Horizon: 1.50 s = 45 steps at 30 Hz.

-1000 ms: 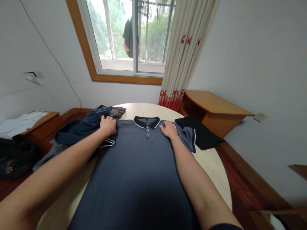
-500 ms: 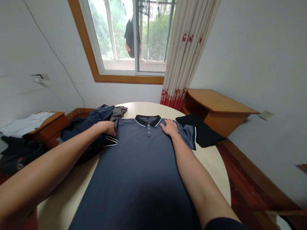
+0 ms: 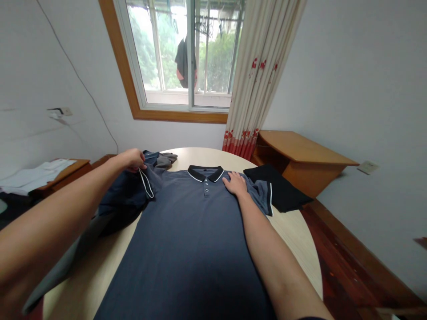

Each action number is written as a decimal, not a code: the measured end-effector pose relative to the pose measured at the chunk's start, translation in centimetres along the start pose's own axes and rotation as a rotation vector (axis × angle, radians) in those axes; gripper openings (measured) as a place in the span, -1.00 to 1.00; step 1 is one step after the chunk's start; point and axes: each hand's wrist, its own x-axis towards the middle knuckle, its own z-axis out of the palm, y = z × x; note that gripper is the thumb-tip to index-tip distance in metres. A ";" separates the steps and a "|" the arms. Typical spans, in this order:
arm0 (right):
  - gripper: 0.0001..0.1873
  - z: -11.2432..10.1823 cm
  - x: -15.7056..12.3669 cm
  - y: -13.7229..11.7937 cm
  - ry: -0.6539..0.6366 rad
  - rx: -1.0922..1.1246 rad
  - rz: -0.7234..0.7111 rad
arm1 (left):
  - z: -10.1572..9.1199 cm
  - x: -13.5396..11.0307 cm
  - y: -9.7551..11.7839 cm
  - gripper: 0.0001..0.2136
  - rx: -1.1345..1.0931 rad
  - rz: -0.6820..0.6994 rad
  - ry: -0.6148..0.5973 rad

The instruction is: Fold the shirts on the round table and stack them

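Note:
A dark grey polo shirt (image 3: 196,235) lies front side up on the round pale table (image 3: 300,249), its black collar with white trim at the far side. My left hand (image 3: 134,160) is closed on the edge of the shirt's left-side sleeve, holding it raised and stretched outward over a clothes pile. My right hand (image 3: 236,183) rests flat on the shirt's shoulder right of the collar, fingers spread. Beyond it, the other short sleeve, edged in black and white, lies on the table.
Dark blue and grey clothes (image 3: 122,195) are heaped at the table's left. A folded black garment (image 3: 283,189) lies at the right edge, close to a wooden desk (image 3: 307,151). A window and a curtain (image 3: 256,80) are behind the table.
My left hand has moved outward to the left and up, pulling the sleeve out with it. My right hand stays on the shoulder. The view has tilted slightly upward.

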 end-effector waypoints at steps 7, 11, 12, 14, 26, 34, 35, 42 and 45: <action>-0.32 0.0 0.0 -0.2 0.001 -0.001 0.000 | 2.5 -4.8 6.4 -0.73 0.283 0.186 0.066; -0.32 -0.3 -0.1 -0.1 0.001 0.004 -0.002 | 7.5 -6.1 10.3 -0.65 0.157 0.357 -0.067; -0.33 -0.3 -0.2 -0.1 -0.001 0.006 -0.001 | 8.5 -5.9 10.5 -0.60 0.119 0.344 -0.096; -0.33 -0.3 -0.3 -0.2 -0.007 0.007 -0.002 | 10.2 -5.1 10.0 -0.51 0.073 0.276 -0.111; -0.61 -6.4 -1.6 1.5 0.165 -0.065 0.252 | 14.7 -4.8 7.5 -0.38 -0.010 0.143 0.046; -0.55 -9.8 -2.7 5.2 -0.053 -0.240 0.383 | 14.3 -4.7 7.9 -0.38 -0.047 0.117 0.021; -0.58 -10.2 -2.7 5.3 -0.060 -0.225 0.351 | 14.3 -4.7 7.8 -0.37 -0.048 0.116 0.014; -0.73 -13.9 -1.4 7.5 0.200 -0.245 0.224 | 13.9 -4.6 8.4 -0.35 -0.060 0.110 -0.095; -0.74 -14.6 -1.1 9.0 0.218 -0.270 0.268 | 13.7 -4.6 9.9 -0.31 -0.060 0.120 -0.114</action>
